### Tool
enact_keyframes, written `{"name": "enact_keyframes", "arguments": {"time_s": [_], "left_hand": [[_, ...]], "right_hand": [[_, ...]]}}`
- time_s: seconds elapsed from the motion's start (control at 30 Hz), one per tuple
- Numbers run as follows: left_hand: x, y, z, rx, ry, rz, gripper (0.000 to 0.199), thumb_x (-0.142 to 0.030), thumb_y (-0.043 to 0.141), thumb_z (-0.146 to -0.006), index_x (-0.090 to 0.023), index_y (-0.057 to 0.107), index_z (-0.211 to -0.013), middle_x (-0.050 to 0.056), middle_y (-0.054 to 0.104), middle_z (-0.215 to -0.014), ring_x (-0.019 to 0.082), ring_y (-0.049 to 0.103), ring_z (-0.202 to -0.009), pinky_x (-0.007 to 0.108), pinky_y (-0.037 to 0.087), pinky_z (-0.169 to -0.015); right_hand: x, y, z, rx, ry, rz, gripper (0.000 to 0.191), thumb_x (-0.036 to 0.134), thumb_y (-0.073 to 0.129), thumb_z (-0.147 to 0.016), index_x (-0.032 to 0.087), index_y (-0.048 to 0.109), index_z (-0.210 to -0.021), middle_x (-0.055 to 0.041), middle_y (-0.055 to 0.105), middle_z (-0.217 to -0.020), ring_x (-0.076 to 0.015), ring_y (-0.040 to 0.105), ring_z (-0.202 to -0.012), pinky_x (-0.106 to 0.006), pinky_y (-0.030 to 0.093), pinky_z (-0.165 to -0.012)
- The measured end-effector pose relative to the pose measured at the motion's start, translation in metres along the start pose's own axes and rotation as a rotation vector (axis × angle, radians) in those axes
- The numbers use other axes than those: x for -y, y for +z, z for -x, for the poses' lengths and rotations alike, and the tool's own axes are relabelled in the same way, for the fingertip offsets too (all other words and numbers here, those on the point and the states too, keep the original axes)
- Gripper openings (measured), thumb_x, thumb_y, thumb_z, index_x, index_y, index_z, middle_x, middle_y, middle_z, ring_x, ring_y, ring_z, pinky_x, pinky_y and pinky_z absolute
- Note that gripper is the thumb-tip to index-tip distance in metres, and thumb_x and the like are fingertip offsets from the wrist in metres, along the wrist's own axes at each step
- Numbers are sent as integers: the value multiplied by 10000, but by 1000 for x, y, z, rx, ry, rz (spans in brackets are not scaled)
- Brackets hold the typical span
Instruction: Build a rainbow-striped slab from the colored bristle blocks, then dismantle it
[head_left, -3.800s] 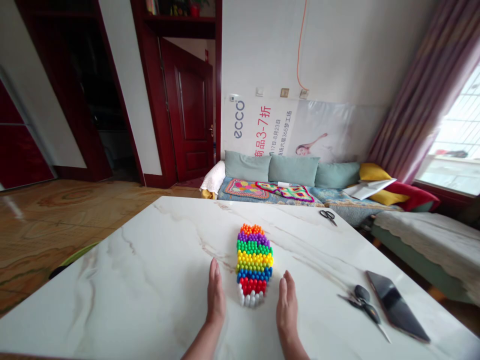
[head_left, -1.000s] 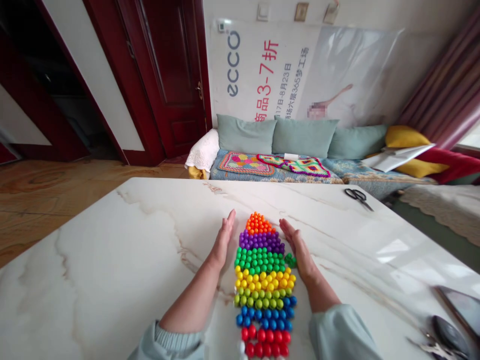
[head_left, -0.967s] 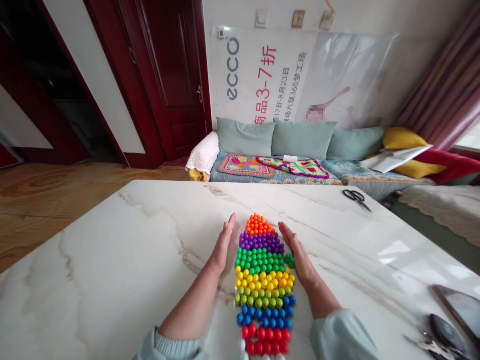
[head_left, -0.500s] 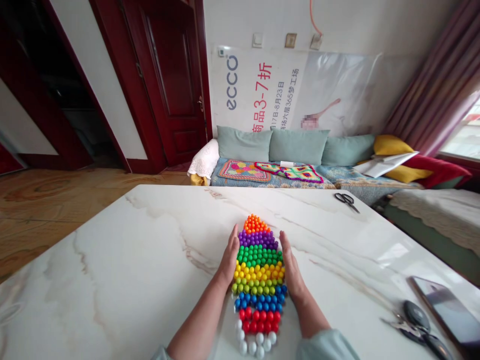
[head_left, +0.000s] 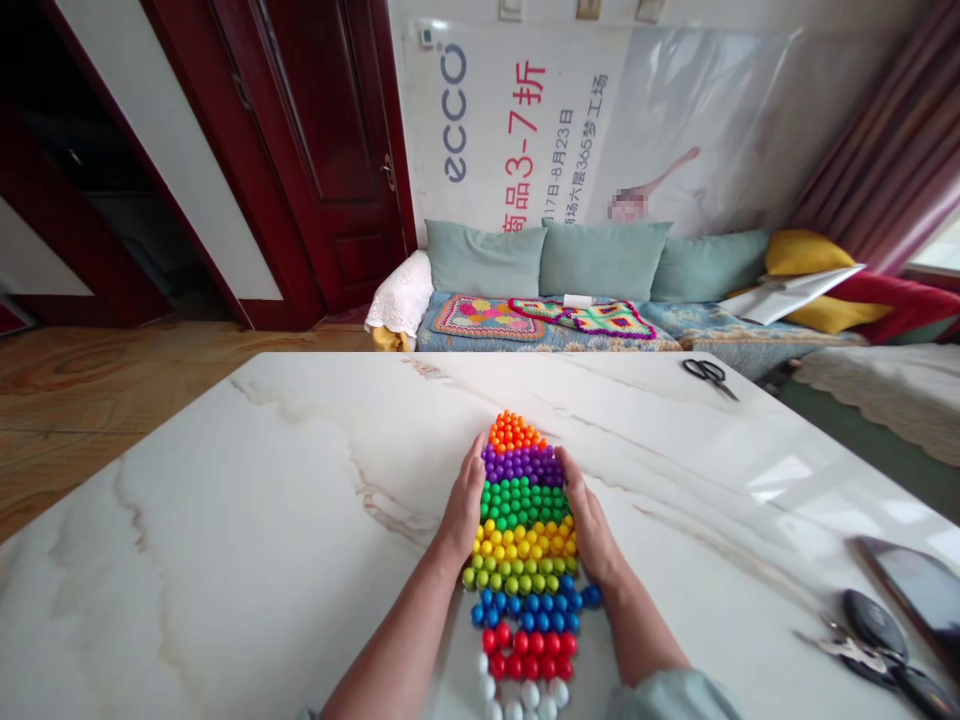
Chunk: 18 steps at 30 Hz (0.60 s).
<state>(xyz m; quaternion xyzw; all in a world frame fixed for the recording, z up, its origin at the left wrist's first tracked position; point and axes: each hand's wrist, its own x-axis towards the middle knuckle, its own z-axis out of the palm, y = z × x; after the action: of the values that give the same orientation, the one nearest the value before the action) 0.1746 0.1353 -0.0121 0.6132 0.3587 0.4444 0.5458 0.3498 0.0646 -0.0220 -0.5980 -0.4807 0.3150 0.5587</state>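
Beads (head_left: 523,508) (colour-banded) lie between left fingers (head_left: 470,478) and right fingers (head_left: 576,483).

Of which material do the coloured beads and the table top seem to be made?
Coloured beads: probably glossy plastic, as small highlights show on them.
Table top: polished marble or a marble-look slab, white, brown-veined, with bright reflections; which, I cannot tell.

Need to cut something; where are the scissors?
In the head view, the scissors lie on the table near its far right corner, beyond the right hand.

Glossy, smooth plastic-looking beads (head_left: 523,549); polished, marble-look tabletop (head_left: 285,520); matt cloth cushions (head_left: 604,262); shiny wood-look door (head_left: 330,130).
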Motion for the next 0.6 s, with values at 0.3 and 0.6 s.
{"name": "enact_keyframes", "arguments": {"time_s": [0.3, 0.6], "left_hand": [[-2, -1, -4, 6, -30, 37, 602, -583, 234, -957, -270, 311, -1465, 11, 271, -1555, 221, 210, -1437, 401, 141, -1197], [7, -9, -10, -4, -48, 45, 627, -614, 243, -941, -288, 264, -1477, 18, 228, -1569, 212, 179, -1444, 403, 149, -1185]], "right_hand": [[-3, -5, -19, 47, -6, -29, 702, 690, 338, -883, 270, 383, -1443, -17, 343, -1515, -240, 276, -1408, -439, 168, -1184], [-20, -20, -23, -201, -51, -191, 664, 651, 227, -928, 271, 333, -1463, -21, 340, -1518, -186, 308, -1395, -408, 191, -1176]]}}
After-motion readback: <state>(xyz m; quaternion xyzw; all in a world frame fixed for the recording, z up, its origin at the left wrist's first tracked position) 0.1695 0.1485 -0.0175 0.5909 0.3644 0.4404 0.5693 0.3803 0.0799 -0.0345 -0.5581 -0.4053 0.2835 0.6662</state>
